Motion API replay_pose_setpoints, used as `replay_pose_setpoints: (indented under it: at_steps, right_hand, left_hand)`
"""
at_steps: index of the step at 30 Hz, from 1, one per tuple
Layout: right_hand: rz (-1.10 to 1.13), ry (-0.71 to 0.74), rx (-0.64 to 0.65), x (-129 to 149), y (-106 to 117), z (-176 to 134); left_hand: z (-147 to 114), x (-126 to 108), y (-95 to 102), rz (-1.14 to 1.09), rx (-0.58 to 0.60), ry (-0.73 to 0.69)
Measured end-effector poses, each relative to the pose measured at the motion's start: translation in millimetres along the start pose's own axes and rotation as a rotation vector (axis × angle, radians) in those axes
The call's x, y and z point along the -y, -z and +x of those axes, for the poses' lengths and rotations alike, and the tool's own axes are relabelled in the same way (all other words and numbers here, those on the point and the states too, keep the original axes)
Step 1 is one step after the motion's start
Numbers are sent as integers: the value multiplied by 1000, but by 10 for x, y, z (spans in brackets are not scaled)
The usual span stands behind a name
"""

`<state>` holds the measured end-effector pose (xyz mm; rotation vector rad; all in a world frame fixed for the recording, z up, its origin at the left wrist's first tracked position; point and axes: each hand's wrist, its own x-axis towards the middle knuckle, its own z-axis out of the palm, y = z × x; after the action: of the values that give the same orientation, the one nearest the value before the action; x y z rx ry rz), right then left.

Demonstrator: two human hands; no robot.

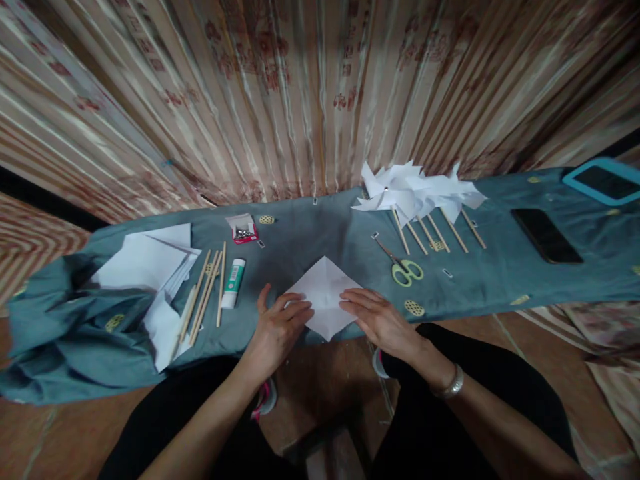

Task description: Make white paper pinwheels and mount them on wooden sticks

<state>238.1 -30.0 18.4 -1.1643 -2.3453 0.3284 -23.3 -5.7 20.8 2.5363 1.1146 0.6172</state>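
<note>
A square sheet of white paper [326, 293] lies turned like a diamond at the near edge of the cloth-covered table, with a faint crease down its middle. My left hand [283, 323] holds its left corner, fingertips on top and one finger raised off to the side. On the right corner, the fingers of my right hand [383, 320] are pressed together over the paper. Both thumbs are mostly hidden. Left of the sheet stand a glue stick [233, 283] lying flat and several wooden sticks [205, 293]. Green-handled scissors [406, 270] rest to the right.
Several white paper pinwheels [410, 190] on sticks lie at the back right. A phone [546, 235] and a blue-framed device [607, 180] are farther right. White paper sheets [145, 263] lie at left, near a small red box of metal pins [244, 230]. Curtains [320, 100] hang behind.
</note>
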Motion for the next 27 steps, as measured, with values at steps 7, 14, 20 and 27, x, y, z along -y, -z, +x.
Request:
replay_pose_setpoints:
  at_steps: [7, 14, 20, 27]
  right_hand:
    - [288, -288, -126, -22, -1, 80]
    - [354, -579, -202, -64, -56, 114]
    - [395, -726, -169, -69, -51, 194]
    - [345, -783, -154, -65, -19, 272]
  left_hand:
    - [73, 69, -40, -88, -54, 131]
    - [250, 183, -121, -71, -146, 198]
    - [301, -114, -139, 206, -178, -107]
    - [184, -359, -380, 348, 63, -172]
